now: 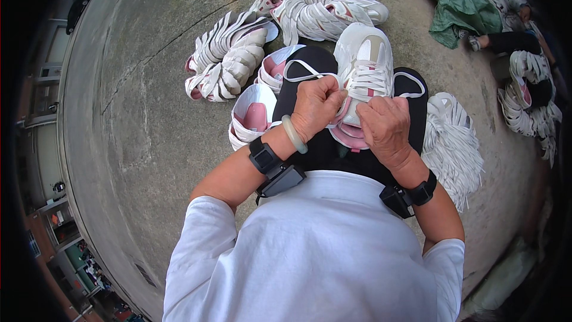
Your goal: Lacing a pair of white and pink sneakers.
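A white and pink sneaker [364, 59] rests on my lap, toe pointing away from me. My left hand [316, 106] is closed on its white shoelace [307, 73], which loops out to the left over my dark trousers. My right hand [387, 126] grips the sneaker's rear part near the pink collar, with the other lace end [412, 85] curving out to the right. Both wrists wear black bands with small devices, and the left wrist also carries a pale bangle.
Piles of white and pink shoe uppers [229, 56] lie on the concrete ground ahead and left, more [325, 6] further off. A bundle of white laces [453, 143] lies at my right. A green cloth [462, 0] and another seated person [512, 42] are at the upper right.
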Action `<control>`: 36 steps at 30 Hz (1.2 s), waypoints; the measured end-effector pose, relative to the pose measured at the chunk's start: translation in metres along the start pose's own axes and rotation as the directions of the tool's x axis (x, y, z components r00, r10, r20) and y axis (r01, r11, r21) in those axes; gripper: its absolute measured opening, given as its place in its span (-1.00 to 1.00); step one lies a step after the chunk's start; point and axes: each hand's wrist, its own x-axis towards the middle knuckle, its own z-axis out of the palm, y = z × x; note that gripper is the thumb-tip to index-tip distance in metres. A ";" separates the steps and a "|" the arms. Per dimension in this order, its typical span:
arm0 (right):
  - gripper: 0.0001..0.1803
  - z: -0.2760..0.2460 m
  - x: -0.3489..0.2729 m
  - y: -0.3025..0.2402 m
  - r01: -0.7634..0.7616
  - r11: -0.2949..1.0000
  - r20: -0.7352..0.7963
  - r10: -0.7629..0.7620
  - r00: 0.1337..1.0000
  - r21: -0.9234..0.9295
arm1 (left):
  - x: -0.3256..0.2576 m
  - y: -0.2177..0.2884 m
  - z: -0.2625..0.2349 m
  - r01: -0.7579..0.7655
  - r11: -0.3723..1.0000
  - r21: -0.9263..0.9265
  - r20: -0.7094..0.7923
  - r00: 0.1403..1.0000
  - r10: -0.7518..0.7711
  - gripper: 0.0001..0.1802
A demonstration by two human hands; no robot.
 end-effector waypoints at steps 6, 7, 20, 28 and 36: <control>-0.93 0.016 0.007 -0.003 -0.104 0.995 -0.015 0.104 0.994 -0.008 | 0.000 0.000 0.001 0.056 0.998 -0.027 -0.026 0.998 -0.056 -0.79; -0.93 0.017 0.007 -0.004 -0.109 0.994 -0.014 0.109 0.994 -0.010 | -0.001 -0.001 0.001 0.154 0.985 -0.079 -0.010 0.988 -0.156 -0.78; -0.94 0.019 0.015 -0.012 0.052 0.977 0.014 -0.050 0.999 -0.209 | 0.001 -0.008 0.011 0.247 0.878 -0.411 0.001 0.963 -0.270 -0.80; -0.91 -0.054 -0.057 0.007 -0.037 0.977 0.084 0.056 0.995 -0.210 | 0.013 -0.005 -0.002 0.332 0.570 -0.751 -0.018 0.853 -0.521 -0.89; -0.90 -0.112 -0.181 0.052 -0.291 0.896 0.032 0.320 0.947 -0.335 | 0.011 0.004 0.007 0.324 0.691 -0.646 -0.026 0.895 -0.445 -0.88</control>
